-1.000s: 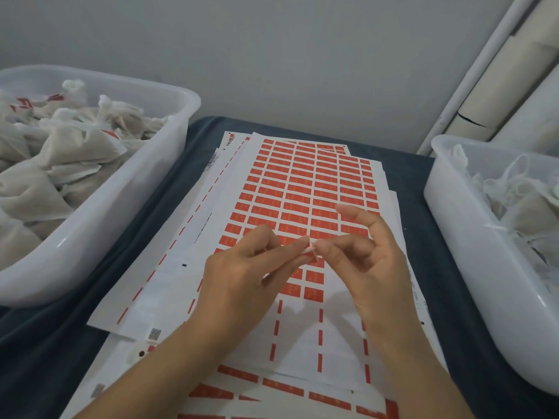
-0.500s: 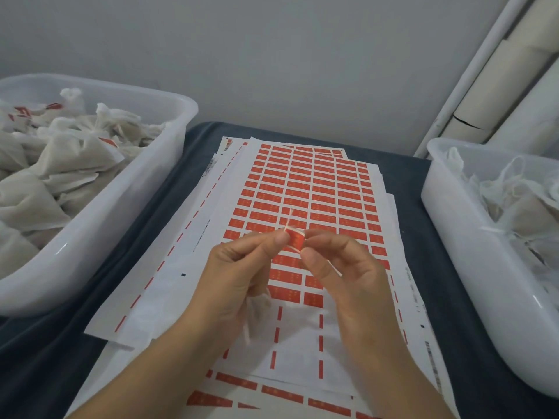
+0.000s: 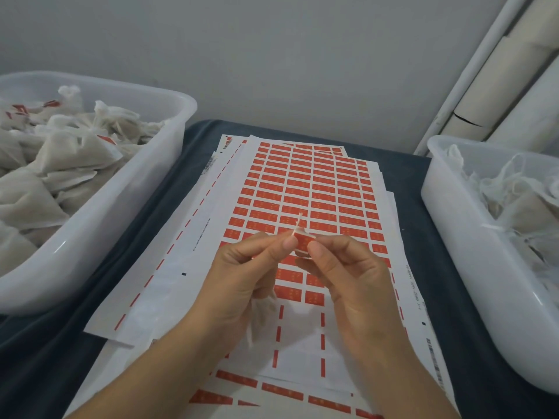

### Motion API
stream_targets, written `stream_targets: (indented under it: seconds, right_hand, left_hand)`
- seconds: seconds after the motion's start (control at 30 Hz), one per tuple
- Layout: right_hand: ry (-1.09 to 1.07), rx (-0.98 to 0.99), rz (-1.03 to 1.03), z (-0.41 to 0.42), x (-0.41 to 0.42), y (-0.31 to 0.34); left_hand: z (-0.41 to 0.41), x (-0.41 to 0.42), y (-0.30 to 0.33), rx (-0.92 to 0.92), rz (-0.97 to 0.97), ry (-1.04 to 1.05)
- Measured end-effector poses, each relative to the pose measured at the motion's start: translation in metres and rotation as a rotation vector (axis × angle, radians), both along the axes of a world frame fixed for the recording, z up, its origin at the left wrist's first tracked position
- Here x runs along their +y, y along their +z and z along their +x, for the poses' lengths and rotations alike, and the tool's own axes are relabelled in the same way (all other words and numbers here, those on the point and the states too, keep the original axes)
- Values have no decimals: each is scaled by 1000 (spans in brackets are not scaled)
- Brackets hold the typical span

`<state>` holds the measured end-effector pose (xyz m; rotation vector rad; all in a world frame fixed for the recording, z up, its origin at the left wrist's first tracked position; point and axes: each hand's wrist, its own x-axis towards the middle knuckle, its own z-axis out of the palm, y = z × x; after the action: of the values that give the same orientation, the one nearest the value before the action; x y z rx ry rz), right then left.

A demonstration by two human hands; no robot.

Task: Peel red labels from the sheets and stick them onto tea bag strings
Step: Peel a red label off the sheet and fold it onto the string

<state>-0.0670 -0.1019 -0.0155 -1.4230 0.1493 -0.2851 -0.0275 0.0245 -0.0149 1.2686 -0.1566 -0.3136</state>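
Fingers [image 3: 289,243] of the left hand [image 3: 239,276] and right hand [image 3: 348,267] pinch a small red rectangular paper label [image 3: 303,241] between them above the label sheet [image 3: 305,189], thin white string [image 3: 298,222] rising from its left edge.

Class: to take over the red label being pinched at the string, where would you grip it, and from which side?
Probably the red label by its bare top edge, from above: the left hand and right hand cover its sides, and the string sticks up at its left corner.
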Motion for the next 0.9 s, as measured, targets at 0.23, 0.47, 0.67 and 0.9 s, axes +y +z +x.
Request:
stream_targets:
  seconds: [0.23,0.47,0.67,0.9]
  right_hand:
    - [-7,-30,-3,1,-1,-1]
    - [-19,-49,-61,1,0,1]
    - [-61,-87,-107,-2,7,-1]
    - [41,-103,-47,-7,22,-6]
  left_hand:
    - [-1,0,1,30,-17,-4]
    - [-3,-1,2,45,-31,-5]
    - [-8,-3,3,39,-30,40]
    - [-8,-2,1,38,-75,11]
